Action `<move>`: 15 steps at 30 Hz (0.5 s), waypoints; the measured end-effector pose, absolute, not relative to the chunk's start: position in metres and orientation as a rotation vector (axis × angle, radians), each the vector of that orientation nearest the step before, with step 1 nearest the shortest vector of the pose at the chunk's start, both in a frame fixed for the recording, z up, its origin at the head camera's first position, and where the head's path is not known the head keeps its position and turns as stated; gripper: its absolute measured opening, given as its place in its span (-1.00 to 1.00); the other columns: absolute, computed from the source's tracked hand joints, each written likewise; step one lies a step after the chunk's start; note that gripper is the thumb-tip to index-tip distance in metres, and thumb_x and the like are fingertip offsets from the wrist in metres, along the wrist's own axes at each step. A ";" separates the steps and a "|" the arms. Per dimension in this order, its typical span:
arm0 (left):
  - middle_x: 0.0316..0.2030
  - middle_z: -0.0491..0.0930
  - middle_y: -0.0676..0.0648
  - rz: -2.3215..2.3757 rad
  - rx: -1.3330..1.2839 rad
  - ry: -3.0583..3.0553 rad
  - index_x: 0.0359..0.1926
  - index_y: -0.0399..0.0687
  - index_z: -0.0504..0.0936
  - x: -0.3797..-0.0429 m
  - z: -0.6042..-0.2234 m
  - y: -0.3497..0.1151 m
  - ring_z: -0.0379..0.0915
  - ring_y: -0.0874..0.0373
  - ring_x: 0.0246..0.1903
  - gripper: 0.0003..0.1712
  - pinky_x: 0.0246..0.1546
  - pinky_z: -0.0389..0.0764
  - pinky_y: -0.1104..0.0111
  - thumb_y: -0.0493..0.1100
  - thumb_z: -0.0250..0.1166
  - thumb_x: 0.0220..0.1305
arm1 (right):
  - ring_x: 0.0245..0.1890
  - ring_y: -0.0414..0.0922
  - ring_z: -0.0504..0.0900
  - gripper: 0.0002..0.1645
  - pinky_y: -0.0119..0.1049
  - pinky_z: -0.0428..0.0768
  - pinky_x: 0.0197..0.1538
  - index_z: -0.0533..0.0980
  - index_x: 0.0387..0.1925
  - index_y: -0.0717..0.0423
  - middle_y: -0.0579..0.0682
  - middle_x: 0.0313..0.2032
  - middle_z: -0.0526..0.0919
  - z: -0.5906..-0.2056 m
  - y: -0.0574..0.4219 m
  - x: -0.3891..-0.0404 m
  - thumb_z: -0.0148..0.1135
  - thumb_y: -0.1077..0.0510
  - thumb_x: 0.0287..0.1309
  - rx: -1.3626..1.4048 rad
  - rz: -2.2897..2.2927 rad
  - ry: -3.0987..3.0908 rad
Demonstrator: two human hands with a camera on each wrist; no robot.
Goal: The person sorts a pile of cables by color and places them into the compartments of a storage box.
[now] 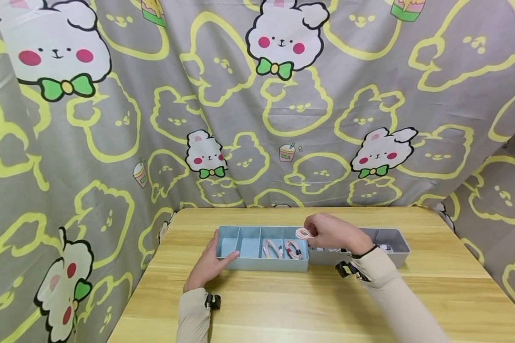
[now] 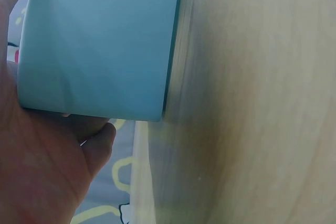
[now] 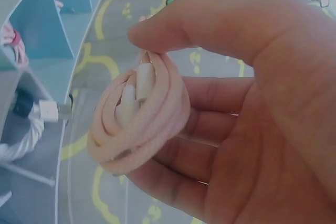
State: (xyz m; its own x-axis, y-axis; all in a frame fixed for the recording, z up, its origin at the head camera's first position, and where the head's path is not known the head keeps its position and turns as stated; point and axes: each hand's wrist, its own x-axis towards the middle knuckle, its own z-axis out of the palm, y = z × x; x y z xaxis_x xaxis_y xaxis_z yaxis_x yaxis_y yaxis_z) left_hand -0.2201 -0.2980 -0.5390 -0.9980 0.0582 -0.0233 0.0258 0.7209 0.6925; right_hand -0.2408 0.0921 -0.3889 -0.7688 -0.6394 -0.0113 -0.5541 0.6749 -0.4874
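My right hand [image 1: 332,233] pinches a coiled pink charging cable [image 3: 165,121] between thumb and fingers, above the right end of a light-blue divided box [image 1: 262,265]. White connector ends show inside the coil in the right wrist view. My left hand [image 1: 207,267] grips the left end of that box, thumb over the front rim and fingers along the end wall. Two more coiled cables lie in the box: a pale one [image 1: 272,248] in the third compartment from the left, and a pink one with a red tie [image 1: 293,250] in the rightmost.
A grey divided box [image 1: 400,258] adjoins the blue box's right end, partly hidden behind my right hand. It holds a white cable [image 3: 31,135] and other cables. Both boxes stand on a wooden table [image 1: 274,305], with a patterned curtain [image 1: 257,114] behind.
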 end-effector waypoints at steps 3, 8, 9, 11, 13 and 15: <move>0.68 -0.18 -0.21 1.156 0.069 2.872 0.68 0.18 -0.39 -0.221 -0.540 -0.298 -0.12 -0.26 0.63 0.39 0.55 0.10 -0.27 0.59 0.24 0.19 | -0.62 -0.31 0.29 -0.90 -0.40 0.32 -0.40 0.57 -0.24 0.15 -0.17 -0.61 0.34 -0.391 0.086 -0.243 0.33 0.26 0.21 -0.991 -0.690 2.700; 0.67 -0.17 -0.22 1.157 0.063 2.876 0.68 0.16 -0.38 -0.220 -0.541 -0.298 -0.10 -0.28 0.63 0.39 0.54 0.12 -0.28 0.59 0.24 0.19 | -0.62 -0.30 0.25 -0.86 -0.38 0.33 -0.36 0.57 -0.20 0.18 -0.19 -0.63 0.31 -0.393 0.076 -0.243 0.33 0.24 0.22 -0.994 -0.676 2.713; 0.67 -0.17 -0.22 1.156 0.061 2.878 0.68 0.16 -0.37 -0.220 -0.541 -0.298 -0.10 -0.28 0.63 0.39 0.54 0.12 -0.28 0.60 0.23 0.19 | -0.62 -0.30 0.25 -0.86 -0.38 0.33 -0.36 0.57 -0.20 0.18 -0.19 -0.63 0.31 -0.393 0.074 -0.243 0.33 0.23 0.22 -0.986 -0.679 2.716; 0.67 -0.17 -0.23 1.150 0.058 2.882 0.68 0.15 -0.37 -0.220 -0.541 -0.298 -0.10 -0.28 0.62 0.40 0.54 0.12 -0.28 0.61 0.23 0.18 | -0.63 -0.29 0.22 -0.86 -0.39 0.30 -0.37 0.57 -0.20 0.17 -0.19 -0.64 0.28 -0.392 0.069 -0.243 0.33 0.22 0.23 -0.979 -0.681 2.720; 0.67 -0.17 -0.24 1.147 0.055 2.884 0.68 0.15 -0.37 -0.220 -0.541 -0.298 -0.09 -0.28 0.62 0.40 0.54 0.13 -0.28 0.61 0.23 0.18 | -0.64 -0.28 0.21 -0.86 -0.38 0.29 -0.39 0.57 -0.20 0.17 -0.19 -0.65 0.26 -0.391 0.065 -0.243 0.33 0.22 0.23 -0.966 -0.691 2.718; 0.67 -0.17 -0.23 1.149 0.059 2.884 0.68 0.15 -0.37 -0.220 -0.541 -0.298 -0.09 -0.28 0.62 0.40 0.54 0.13 -0.28 0.61 0.23 0.18 | -0.65 -0.28 0.21 -0.86 -0.38 0.30 -0.39 0.58 -0.18 0.16 -0.19 -0.65 0.25 -0.390 0.061 -0.243 0.33 0.21 0.25 -0.958 -0.695 2.719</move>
State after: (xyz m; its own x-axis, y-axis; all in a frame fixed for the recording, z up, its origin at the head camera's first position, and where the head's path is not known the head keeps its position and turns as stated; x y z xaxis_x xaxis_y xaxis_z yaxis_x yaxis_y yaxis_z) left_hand -0.2203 -0.2977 -0.5406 -0.9986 0.0488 -0.0198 0.0219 0.7254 0.6880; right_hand -0.2429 0.0612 -0.3905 -0.7777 -0.6286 -0.0102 -0.5465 0.6840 -0.4832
